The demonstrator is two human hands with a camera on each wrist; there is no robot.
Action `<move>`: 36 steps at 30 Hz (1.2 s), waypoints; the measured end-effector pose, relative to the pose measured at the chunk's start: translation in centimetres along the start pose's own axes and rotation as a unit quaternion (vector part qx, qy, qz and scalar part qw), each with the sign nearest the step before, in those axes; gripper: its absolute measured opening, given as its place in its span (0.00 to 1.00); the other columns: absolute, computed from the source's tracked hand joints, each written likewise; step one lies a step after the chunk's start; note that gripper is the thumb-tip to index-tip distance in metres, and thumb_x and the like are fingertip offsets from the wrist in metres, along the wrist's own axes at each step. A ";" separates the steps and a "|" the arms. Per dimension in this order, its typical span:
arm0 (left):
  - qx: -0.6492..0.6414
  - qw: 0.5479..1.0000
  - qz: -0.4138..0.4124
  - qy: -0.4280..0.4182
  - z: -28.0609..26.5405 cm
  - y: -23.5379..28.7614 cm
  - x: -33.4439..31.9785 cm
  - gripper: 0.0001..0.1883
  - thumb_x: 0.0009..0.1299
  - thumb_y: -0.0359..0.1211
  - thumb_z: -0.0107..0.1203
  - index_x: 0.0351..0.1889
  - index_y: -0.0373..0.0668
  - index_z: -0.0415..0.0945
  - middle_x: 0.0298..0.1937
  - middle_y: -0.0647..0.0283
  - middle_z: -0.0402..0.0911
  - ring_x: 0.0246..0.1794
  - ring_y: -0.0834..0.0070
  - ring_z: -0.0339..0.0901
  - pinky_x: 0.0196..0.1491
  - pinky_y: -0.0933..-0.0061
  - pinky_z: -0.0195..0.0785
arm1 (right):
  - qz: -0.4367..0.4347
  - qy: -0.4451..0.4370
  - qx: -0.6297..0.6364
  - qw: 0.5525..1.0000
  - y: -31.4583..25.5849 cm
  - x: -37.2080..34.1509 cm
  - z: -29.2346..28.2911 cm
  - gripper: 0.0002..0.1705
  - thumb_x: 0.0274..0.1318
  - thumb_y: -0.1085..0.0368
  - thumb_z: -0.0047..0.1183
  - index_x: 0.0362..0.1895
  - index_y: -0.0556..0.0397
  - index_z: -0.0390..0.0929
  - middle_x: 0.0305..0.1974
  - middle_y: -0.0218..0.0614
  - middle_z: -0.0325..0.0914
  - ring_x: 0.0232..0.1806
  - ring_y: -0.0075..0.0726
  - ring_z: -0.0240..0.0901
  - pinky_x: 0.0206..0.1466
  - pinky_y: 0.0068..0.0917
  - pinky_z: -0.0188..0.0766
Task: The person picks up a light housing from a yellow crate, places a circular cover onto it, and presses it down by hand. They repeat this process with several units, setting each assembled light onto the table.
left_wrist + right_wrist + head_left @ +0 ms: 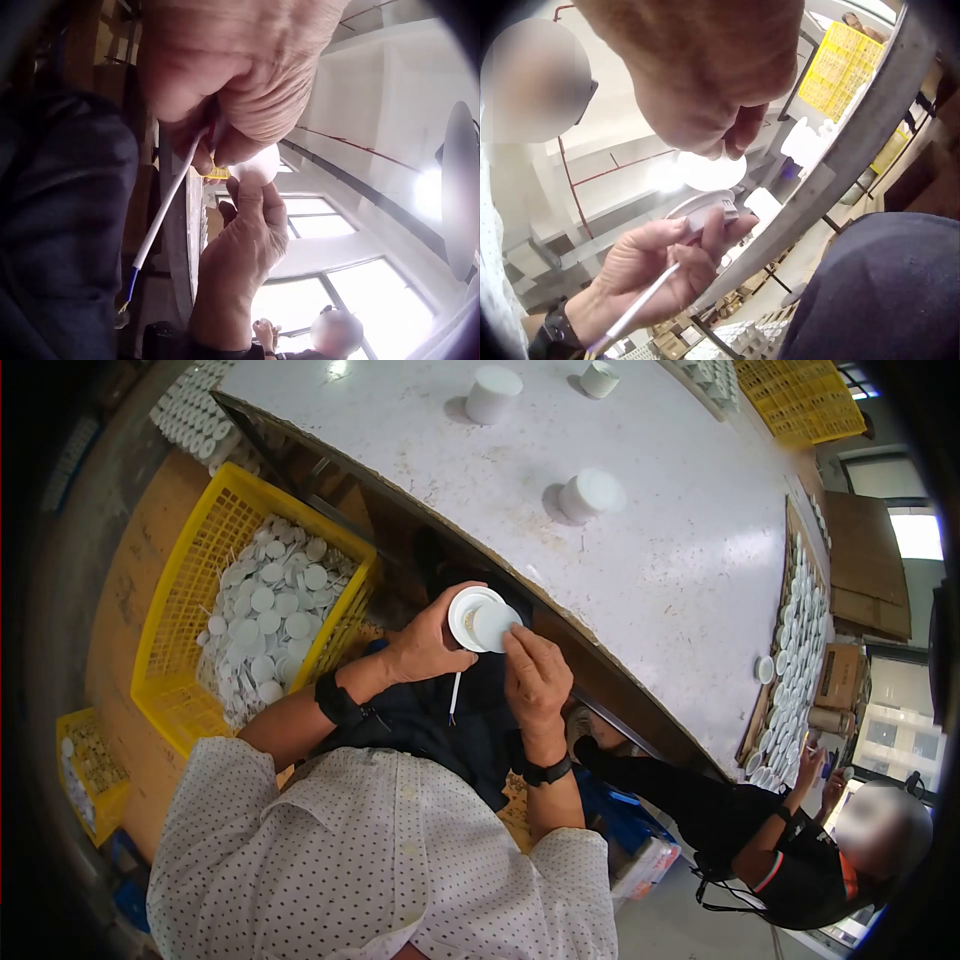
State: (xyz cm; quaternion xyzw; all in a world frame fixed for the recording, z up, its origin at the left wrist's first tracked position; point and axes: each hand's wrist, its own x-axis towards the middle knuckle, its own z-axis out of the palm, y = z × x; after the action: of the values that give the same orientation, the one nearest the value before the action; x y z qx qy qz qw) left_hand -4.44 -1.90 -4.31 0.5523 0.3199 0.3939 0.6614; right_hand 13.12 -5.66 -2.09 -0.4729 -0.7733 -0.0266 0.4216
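My left hand (425, 645) grips a round white lamp housing (459, 608) by its rim, its open face turned up. Yellowish parts show inside the housing. From under it hangs a white cable (166, 202) with bare coloured wire ends. Between thumb and fingertips my right hand (538, 672) pinches a flat white disc (496, 627). The disc overlaps one side of the housing in the head view. In the right wrist view the disc (712, 171) stands close over the housing (697, 210), at an angle to it.
A yellow basket (165, 630) full of white discs (270, 622) stands at my left. Stacked white cylinders (590, 495) stand on the white table (680, 560) ahead. Rows of white round parts (790, 650) line its right end, where another person (780, 850) works.
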 end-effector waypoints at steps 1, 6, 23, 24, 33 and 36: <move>0.000 1.000 0.000 0.001 0.1 0.1 -0.1 0.41 0.50 0.19 0.58 0.63 0.40 0.52 0.54 0.60 0.68 0.55 0.71 0.67 0.55 0.72 0.64 | -0.022 -0.014 -0.006 1.000 -0.1 -0.1 0.2 0.17 0.37 0.79 0.56 0.37 0.55 0.79 0.38 0.39 0.77 0.32 0.39 0.76 0.33 0.28 0.74; -0.111 0.991 -0.063 -0.026 -0.1 0.9 -0.5 0.34 0.59 0.28 0.55 0.64 0.40 0.51 0.53 0.59 0.67 0.52 0.73 0.68 0.53 0.73 0.66 | -0.035 -0.050 -0.016 0.998 -0.9 0.2 0.3 0.18 0.36 0.78 0.56 0.38 0.54 0.79 0.41 0.36 0.77 0.35 0.38 0.74 0.36 0.27 0.73; -0.027 0.998 -0.037 0.037 0.1 0.3 -0.6 0.22 0.68 0.32 0.47 0.59 0.40 0.59 0.49 0.59 0.72 0.49 0.75 0.69 0.53 0.73 0.65 | -0.041 -0.067 -0.019 0.997 -1.4 -0.1 0.8 0.27 0.25 0.77 0.59 0.40 0.51 0.80 0.45 0.32 0.76 0.36 0.37 0.71 0.39 0.27 0.72; -0.018 0.998 -0.036 0.041 0.2 0.3 -0.5 0.21 0.68 0.32 0.47 0.59 0.41 0.59 0.49 0.59 0.72 0.49 0.75 0.69 0.53 0.73 0.65 | -0.041 -0.067 -0.019 0.997 -1.4 -0.2 0.7 0.27 0.25 0.77 0.59 0.40 0.51 0.80 0.45 0.32 0.76 0.36 0.37 0.71 0.39 0.27 0.72; -0.054 0.993 -0.072 0.081 0.9 0.3 -0.3 0.18 0.69 0.33 0.46 0.55 0.40 0.63 0.46 0.59 0.74 0.47 0.75 0.71 0.52 0.73 0.65 | -0.057 -0.060 -0.027 0.996 -1.2 -0.3 0.7 0.24 0.27 0.76 0.60 0.39 0.52 0.80 0.44 0.31 0.77 0.35 0.36 0.71 0.38 0.26 0.71; 0.037 0.995 -0.036 0.084 0.9 0.6 -0.3 0.17 0.68 0.32 0.47 0.55 0.39 0.64 0.46 0.59 0.75 0.46 0.75 0.71 0.52 0.73 0.65 | -0.054 -0.061 -0.030 0.996 -1.2 -0.8 0.8 0.23 0.28 0.76 0.60 0.38 0.51 0.80 0.43 0.31 0.78 0.35 0.36 0.71 0.38 0.26 0.71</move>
State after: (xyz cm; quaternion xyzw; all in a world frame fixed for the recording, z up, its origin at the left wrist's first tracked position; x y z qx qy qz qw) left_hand -3.93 -2.55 -3.55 0.5295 0.4084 0.4027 0.6250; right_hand 11.81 -6.53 -2.72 -0.4434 -0.8210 -0.0440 0.3569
